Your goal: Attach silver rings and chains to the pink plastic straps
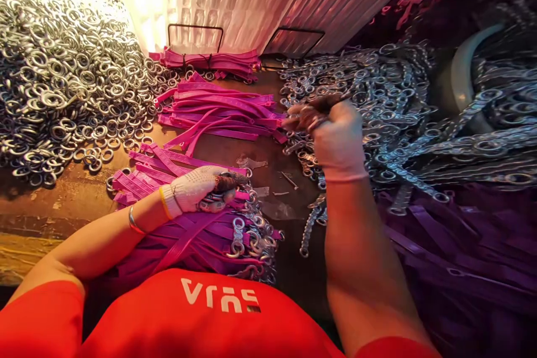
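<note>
My left hand (210, 187), in a white dotted glove with dark fingertips, is closed low over the pink straps (168, 159). Silver metal rings (212, 199) show between its curled fingers. Just below it lie straps with linked rings (238, 235) at their right ends. My right hand (329, 126), in a pale glove with stained fingers, is raised beside the right ends of a bundle of pink straps (218, 103). Its fingers are bent together and slightly blurred; what they hold, if anything, is hidden. A pile of short twisted metal chains (377, 81) lies right behind it.
A large heap of loose metal rings (75, 78) covers the left side. Behind the straps stands a ribbed white translucent panel (235, 0) with black wire handles. A tied pink bundle (210, 62) lies at its foot. Purple straps (461, 257) fill the lower right.
</note>
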Tool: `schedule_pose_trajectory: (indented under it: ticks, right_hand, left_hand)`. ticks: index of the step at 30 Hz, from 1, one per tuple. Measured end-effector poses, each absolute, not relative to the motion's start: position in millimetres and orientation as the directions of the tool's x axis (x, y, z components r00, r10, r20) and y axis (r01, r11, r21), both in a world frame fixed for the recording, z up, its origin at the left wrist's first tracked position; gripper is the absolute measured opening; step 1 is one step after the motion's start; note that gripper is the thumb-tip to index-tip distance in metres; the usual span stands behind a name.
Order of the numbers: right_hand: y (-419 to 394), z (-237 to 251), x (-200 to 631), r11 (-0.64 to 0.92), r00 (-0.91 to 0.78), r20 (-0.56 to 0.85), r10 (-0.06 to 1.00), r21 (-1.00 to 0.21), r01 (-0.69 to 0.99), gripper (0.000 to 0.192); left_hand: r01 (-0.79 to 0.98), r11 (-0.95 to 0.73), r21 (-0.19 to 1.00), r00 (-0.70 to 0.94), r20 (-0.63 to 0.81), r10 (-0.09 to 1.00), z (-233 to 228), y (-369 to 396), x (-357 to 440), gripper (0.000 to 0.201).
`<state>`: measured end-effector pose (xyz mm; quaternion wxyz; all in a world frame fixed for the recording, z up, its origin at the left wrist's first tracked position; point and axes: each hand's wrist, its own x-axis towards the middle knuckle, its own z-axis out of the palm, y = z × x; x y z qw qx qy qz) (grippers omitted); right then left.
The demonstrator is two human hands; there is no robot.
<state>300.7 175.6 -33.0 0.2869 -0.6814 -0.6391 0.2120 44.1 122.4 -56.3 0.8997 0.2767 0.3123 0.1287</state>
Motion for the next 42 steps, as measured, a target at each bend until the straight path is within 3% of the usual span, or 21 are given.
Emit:
schedule_pose_trajectory:
  ticks: [2,4,7,10,14,19,22,26,28,30,33,36,39,42]
  right_hand:
    - [139,-24,281,0.025,-0.039,0.0,0.999,-0.772,0.636,0.024]
    - [109,-21,258,0.144,-0.19,0.025,0.981,-0.753,0.642,0.023]
    - [85,-25,229,0.354,-0.379,0.113,0.918,-0.661,0.662,0.046]
    - [81,-30,215,0.441,-0.462,0.113,0.88,-0.557,0.704,0.063]
    - [83,-38,214,0.434,-0.445,0.113,0.888,-0.526,0.732,0.067]
    - [79,-46,218,0.354,-0.304,0.184,0.935,-0.545,0.76,0.068]
    - [78,-41,215,0.309,-0.279,0.134,0.951,-0.47,0.827,0.058]
    - [82,-25,207,0.289,-0.309,-0.044,0.95,-0.249,0.924,0.023]
    - [83,-21,203,0.274,-0.3,-0.124,0.946,-0.186,0.943,0.019]
    - [83,-22,201,0.226,-0.266,-0.206,0.942,-0.197,0.954,0.021]
    - [83,-31,203,0.121,-0.216,-0.29,0.932,-0.313,0.942,0.023]
    - [96,-43,214,0.094,-0.167,-0.158,0.973,-0.391,0.916,0.027]
    - [123,-55,226,0.089,-0.086,0.026,0.996,-0.26,0.961,0.028]
    - [152,-67,231,0.125,-0.127,-0.009,0.992,-0.116,0.985,0.029]
  left_hand:
    - [0.0,0.74,0.673,0.76,-0.481,0.437,-55,120,44,0.026]
    - [0.051,0.65,0.758,0.752,-0.458,0.475,-54,118,44,0.019]
    - [0.095,0.539,0.837,0.731,-0.427,0.533,-52,116,43,0.013]
    - [0.092,0.463,0.882,0.722,-0.379,0.579,-51,114,41,0.011]
    - [0.076,0.461,0.884,0.736,-0.362,0.572,-51,112,40,0.008]
    - [0.067,0.372,0.926,0.505,-0.353,0.788,-41,108,44,0.016]
    - [0.055,0.309,0.949,0.489,-0.295,0.821,-37,107,43,0.023]
    - [-0.048,0.518,0.854,0.58,-0.398,0.711,-46,110,43,0.029]
    - [-0.093,0.634,0.768,0.591,-0.47,0.656,-55,112,45,0.029]
    - [-0.136,0.699,0.702,0.559,-0.528,0.639,-62,114,48,0.027]
    - [-0.21,0.724,0.658,0.512,-0.557,0.654,-63,121,48,0.022]
    - [-0.31,0.764,0.567,0.582,-0.522,0.624,-56,132,44,0.009]
    - [-0.412,0.819,0.399,0.608,-0.549,0.573,-49,141,38,0.012]
    - [-0.439,0.841,0.317,0.563,-0.632,0.532,-48,143,37,0.012]
